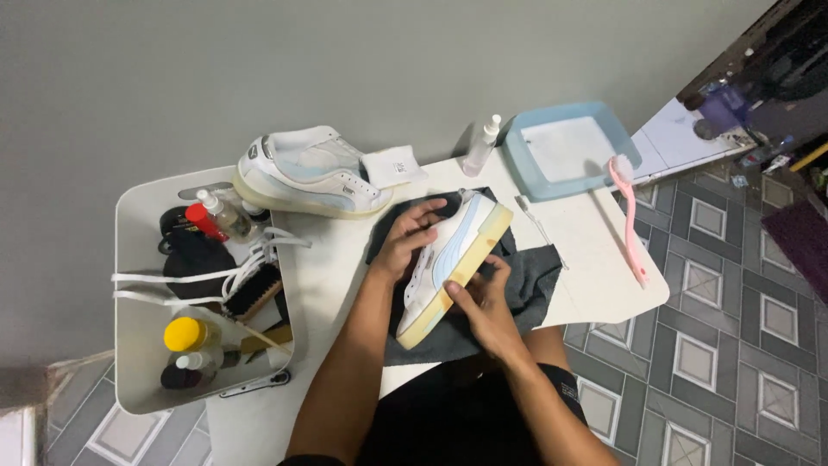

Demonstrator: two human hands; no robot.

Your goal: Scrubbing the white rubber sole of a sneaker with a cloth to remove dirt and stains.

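Note:
A white sneaker (455,259) with pale blue panels and a yellowed sole lies on its side on a dark grey cloth (530,280) in the middle of the white table (595,250). My left hand (405,237) grips its upper from the far side. My right hand (483,302) presses against the yellowed sole edge; I cannot tell whether it holds anything small. The second sneaker (310,173), same colours, rests on its side at the back left of the table.
A white tray (138,345) on the left holds bottles, a yellow-capped bottle (185,334), a brush (253,292) and white laces (185,278). A spray bottle (481,147), a pale blue basin (565,148) and a pink long-handled brush (628,216) sit at the back right. Tiled floor surrounds the table.

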